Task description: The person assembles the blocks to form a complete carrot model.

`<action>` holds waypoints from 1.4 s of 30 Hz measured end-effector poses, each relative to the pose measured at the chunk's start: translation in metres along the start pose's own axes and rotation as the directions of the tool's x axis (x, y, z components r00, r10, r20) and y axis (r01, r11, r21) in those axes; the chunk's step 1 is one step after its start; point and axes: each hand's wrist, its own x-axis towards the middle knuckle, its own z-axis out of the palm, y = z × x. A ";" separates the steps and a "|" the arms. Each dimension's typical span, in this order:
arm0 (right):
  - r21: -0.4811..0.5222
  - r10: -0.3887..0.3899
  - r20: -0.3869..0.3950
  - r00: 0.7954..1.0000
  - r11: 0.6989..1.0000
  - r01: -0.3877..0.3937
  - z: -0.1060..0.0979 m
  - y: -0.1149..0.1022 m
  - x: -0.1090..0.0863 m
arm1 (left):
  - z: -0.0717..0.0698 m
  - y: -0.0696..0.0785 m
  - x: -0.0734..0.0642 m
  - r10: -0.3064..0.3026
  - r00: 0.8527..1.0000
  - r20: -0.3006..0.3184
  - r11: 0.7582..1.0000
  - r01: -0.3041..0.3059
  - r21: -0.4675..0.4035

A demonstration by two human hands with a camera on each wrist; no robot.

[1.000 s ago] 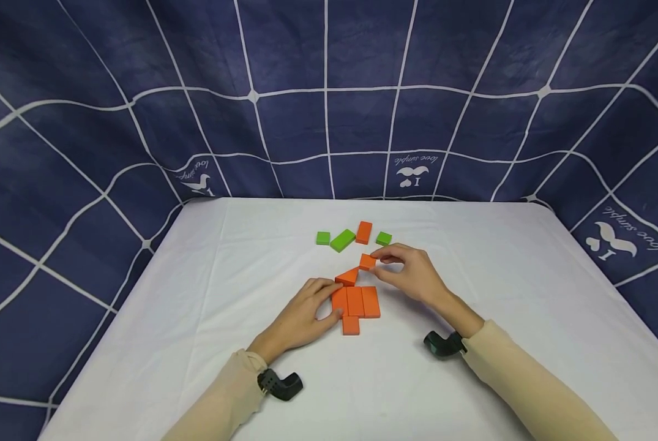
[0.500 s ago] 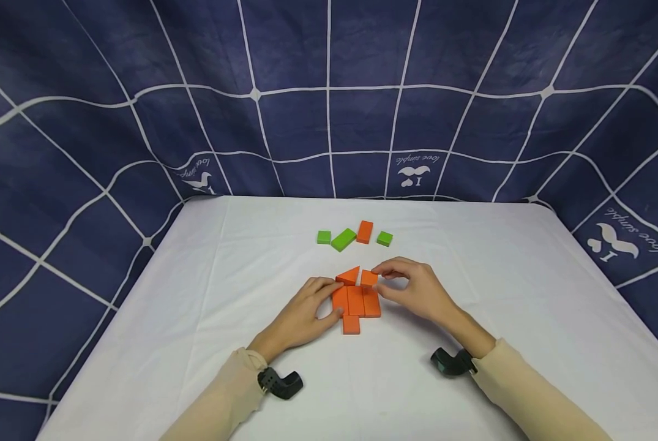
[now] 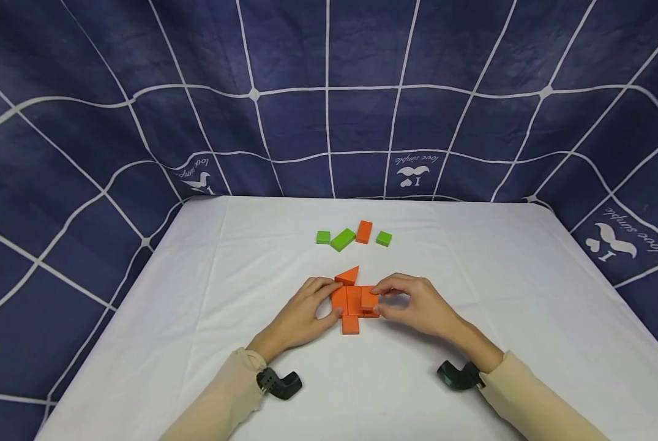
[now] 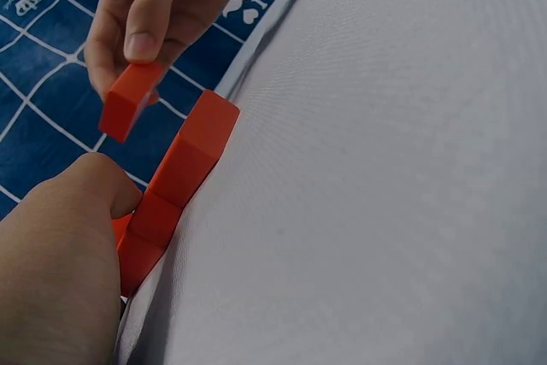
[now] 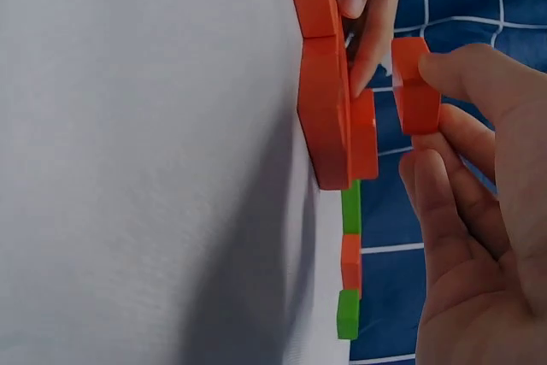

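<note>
In the head view my right hand (image 3: pixel 419 306) pinches a small orange square block (image 3: pixel 369 297) between thumb and fingers. That block hangs above the rightmost of three orange rectangular blocks lying side by side; both wrist views show a gap below it. At the row's left end, my left hand (image 3: pixel 301 313) holds the leftmost rectangular block (image 3: pixel 339 297), fingers at its far end and thumb at its near end. The middle rectangular block (image 3: pixel 353 300) lies beside it. An orange triangular block (image 3: pixel 347 276) adjoins the row's far side. Another orange square block (image 3: pixel 351 324) touches the near side.
Beyond the hands lie a green square block (image 3: pixel 323 237), a green rectangular block (image 3: pixel 343 239), an orange rectangular block (image 3: pixel 364 232) and a second green square block (image 3: pixel 384 238). A white cloth (image 3: pixel 240 245) covers the table; a dark blue gridded curtain (image 3: pixel 284 122) hangs behind.
My right hand has brought the orange square block nearer to me, from beside the triangular block's tip to above the row's right end. The left hand stays where it was.
</note>
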 end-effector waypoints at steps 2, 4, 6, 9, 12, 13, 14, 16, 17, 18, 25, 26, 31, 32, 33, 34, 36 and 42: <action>0.004 -0.019 0.016 1.000 1.000 0.019 0.001 0.000 -0.002 | 0.000 0.000 0.000 -0.003 1.000 -0.001 1.000 0.003 0.005; 0.006 -0.030 0.032 0.999 1.000 0.030 0.003 0.001 -0.004 | 0.001 -0.001 0.000 0.000 1.000 -0.003 1.000 0.000 0.006; 0.013 -0.034 0.050 0.998 0.999 0.034 0.004 0.001 -0.006 | 0.001 -0.001 0.000 0.004 1.000 -0.005 1.000 -0.004 0.004; 0.030 -0.043 0.073 0.996 0.999 0.041 0.006 0.002 -0.008 | 0.001 -0.002 0.000 0.010 1.000 -0.005 1.000 -0.010 0.000; 0.039 -0.043 0.092 0.995 0.998 0.040 0.008 0.002 -0.009 | 0.001 -0.002 0.001 0.010 1.000 -0.005 1.000 -0.010 0.002; 0.038 -0.042 0.098 0.994 0.999 0.039 0.008 0.002 -0.010 | 0.002 -0.002 0.001 0.010 1.000 -0.005 1.000 -0.010 0.001; 0.035 -0.040 0.105 0.994 0.999 0.037 0.009 0.002 -0.011 | 0.002 -0.002 0.001 0.009 1.000 -0.005 1.000 -0.009 0.004; 0.029 -0.041 0.120 0.992 0.999 0.038 0.009 0.003 -0.012 | 0.001 -0.002 0.001 0.004 1.000 0.000 1.000 -0.004 0.006; 0.026 -0.044 0.127 0.991 0.999 0.041 0.009 0.003 -0.012 | 0.001 -0.001 0.001 0.002 1.000 0.001 1.000 -0.002 0.007; 0.021 -0.052 0.131 0.990 0.999 0.050 0.010 0.004 -0.013 | 0.001 -0.001 0.001 0.000 1.000 0.003 1.000 0.000 0.007; -0.054 -0.053 0.156 0.986 0.997 0.062 0.011 0.004 -0.011 | 0.001 -0.002 0.001 -0.002 1.000 0.004 1.000 0.002 0.006; -0.067 -0.054 0.158 0.986 0.996 0.065 0.011 0.003 -0.010 | 0.001 -0.002 0.001 -0.002 1.000 0.004 1.000 0.002 0.006; -0.099 -0.063 0.169 0.984 0.992 0.081 0.010 0.000 -0.009 | 0.001 -0.001 0.001 0.001 1.000 -0.001 1.000 -0.001 0.008; -0.104 -0.066 0.170 0.983 0.991 0.084 0.010 0.000 -0.009 | 0.001 -0.001 0.001 0.002 1.000 -0.002 1.000 -0.002 0.007; -0.109 -0.067 0.171 0.983 0.990 0.086 0.010 0.000 -0.009 | 0.001 -0.001 0.001 0.002 1.000 -0.002 1.000 -0.002 0.007; -0.112 -0.066 0.173 0.983 0.990 0.087 0.010 -0.001 -0.010 | 0.001 -0.001 0.001 0.005 1.000 -0.005 1.000 -0.005 0.005; -0.120 -0.063 0.174 0.983 0.989 0.085 0.010 -0.001 -0.010 | 0.001 -0.001 0.001 0.002 1.000 -0.002 1.000 -0.002 0.005; -0.133 -0.054 0.177 0.983 0.988 0.078 0.010 0.000 -0.010 | 0.001 -0.001 0.001 -0.005 1.000 0.008 1.000 0.005 0.005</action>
